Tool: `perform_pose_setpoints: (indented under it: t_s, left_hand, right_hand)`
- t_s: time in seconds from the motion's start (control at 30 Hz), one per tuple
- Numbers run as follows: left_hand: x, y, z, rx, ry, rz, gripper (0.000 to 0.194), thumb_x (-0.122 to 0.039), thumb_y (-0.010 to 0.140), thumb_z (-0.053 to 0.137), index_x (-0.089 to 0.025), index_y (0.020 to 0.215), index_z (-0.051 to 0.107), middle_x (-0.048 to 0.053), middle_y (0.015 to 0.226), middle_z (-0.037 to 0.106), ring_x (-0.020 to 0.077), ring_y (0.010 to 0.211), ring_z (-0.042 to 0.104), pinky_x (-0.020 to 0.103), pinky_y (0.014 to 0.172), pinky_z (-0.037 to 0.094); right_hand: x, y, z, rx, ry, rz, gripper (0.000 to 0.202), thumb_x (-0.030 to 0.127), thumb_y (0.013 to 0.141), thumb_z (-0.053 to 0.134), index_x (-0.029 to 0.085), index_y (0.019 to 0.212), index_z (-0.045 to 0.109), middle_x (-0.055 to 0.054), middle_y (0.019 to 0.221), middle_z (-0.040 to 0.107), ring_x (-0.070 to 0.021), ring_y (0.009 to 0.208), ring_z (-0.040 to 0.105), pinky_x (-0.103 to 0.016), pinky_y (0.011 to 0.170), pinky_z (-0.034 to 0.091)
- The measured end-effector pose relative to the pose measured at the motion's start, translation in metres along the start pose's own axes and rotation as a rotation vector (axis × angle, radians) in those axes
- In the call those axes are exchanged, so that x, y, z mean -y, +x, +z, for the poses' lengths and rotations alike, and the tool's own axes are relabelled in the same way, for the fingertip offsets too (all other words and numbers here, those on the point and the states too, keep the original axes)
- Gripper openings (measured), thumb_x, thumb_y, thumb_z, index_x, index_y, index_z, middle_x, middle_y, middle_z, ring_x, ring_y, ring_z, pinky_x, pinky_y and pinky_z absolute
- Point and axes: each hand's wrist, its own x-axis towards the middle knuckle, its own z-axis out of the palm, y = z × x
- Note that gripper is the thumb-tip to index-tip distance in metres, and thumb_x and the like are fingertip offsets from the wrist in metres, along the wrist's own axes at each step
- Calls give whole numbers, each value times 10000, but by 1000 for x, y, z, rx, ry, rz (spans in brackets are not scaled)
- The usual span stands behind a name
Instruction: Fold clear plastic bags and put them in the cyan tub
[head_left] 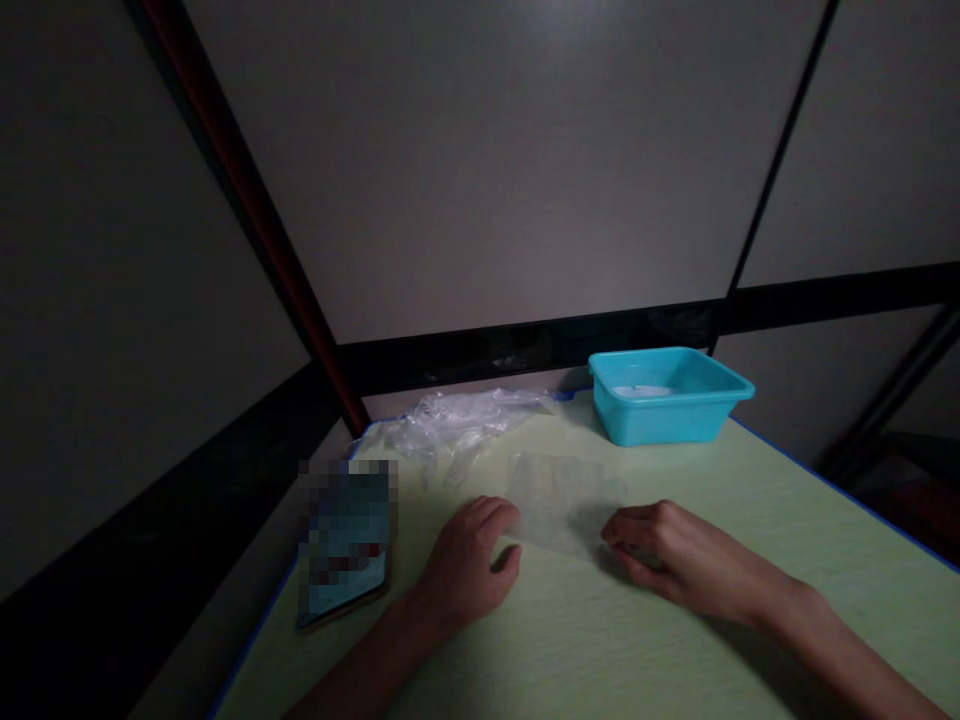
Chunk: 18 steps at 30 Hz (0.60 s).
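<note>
A thin, clear plastic bag [559,500] lies flat on the pale green table [600,640], between my two hands. My left hand [474,560] rests at the bag's left edge, thumb and fingers apart, with nothing visible between them. At the bag's right edge is my right hand [664,555], its fingers curled and thumb close to them; whether the fingertips pinch the film is too dim to tell.
Crumpled clear plastic [469,420] lies along the table's back left edge. A turquoise basket [664,420] with something white inside stands at the back right. A phone or tablet [349,560], partly pixelated, is at the left edge. Panelled walls rise behind.
</note>
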Motion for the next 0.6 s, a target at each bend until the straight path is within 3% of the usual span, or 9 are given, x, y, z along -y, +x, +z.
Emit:
perform_pose_setpoints:
  t_s: [0.13, 0.33, 0.6]
  left_hand:
    - [0, 0, 0, 5, -10, -5, 235, -95, 643, 513, -162, 866, 547, 63, 877, 594, 210, 839, 536, 342, 771, 449]
    - [2, 0, 0, 8, -9, 2, 223, -98, 646, 509, -178, 851, 547, 55, 862, 593, 205, 825, 536, 336, 756, 452]
    - [3, 0, 0, 20, -14, 37, 277, -114, 664, 512, -176, 926, 577, 59, 920, 608, 203, 862, 545, 338, 785, 457]
  right_hand:
    - [1, 0, 1, 69, -167, -108, 138, 197, 795, 494, 166, 681, 564, -24, 737, 577, -144, 693, 542, -257, 621, 363]
    - [3, 3, 10, 19, -339, -120, 162, 76, 772, 471, 164, 684, 575, -10, 682, 560, -140, 637, 522, -281, 619, 347]
    - [0, 1, 3, 13, -165, -20, 127, 127, 817, 414, 168, 732, 499, -10, 704, 549, -117, 584, 517, -240, 527, 323]
